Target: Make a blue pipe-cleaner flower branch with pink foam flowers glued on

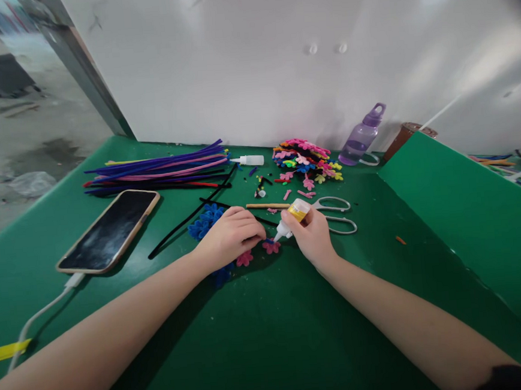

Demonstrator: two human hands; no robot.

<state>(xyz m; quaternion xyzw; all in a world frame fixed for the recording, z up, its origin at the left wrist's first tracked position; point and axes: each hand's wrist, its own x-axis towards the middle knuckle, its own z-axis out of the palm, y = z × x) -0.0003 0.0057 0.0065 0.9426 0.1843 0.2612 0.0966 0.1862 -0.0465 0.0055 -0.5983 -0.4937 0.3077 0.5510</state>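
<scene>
My right hand point(311, 236) is closed around a small glue bottle point(298, 209) with a yellow label, tilted nozzle-down. Its white tip meets a pink pipe-cleaner flower point(271, 246) that has a bit of blue on top. The fingers of my left hand point(234, 233) are pinched at that flower's upper left edge; their exact hold is partly hidden. A second pink flower point(244, 258) lies just below the left fingers. Fuzzy blue pipe-cleaner loops point(205, 221) show beside and under the left hand. Scissors point(339, 214) lie beyond the right hand, their blades hidden.
Pipe cleaners point(163, 168) lie in a bundle behind a charging phone point(110, 231). At the back are another glue bottle point(252, 160), a pile of colourful flowers point(305, 158) and a purple water bottle point(364, 136). A green divider point(470, 226) stands at right. A wooden stick point(265, 206) lies mid-table.
</scene>
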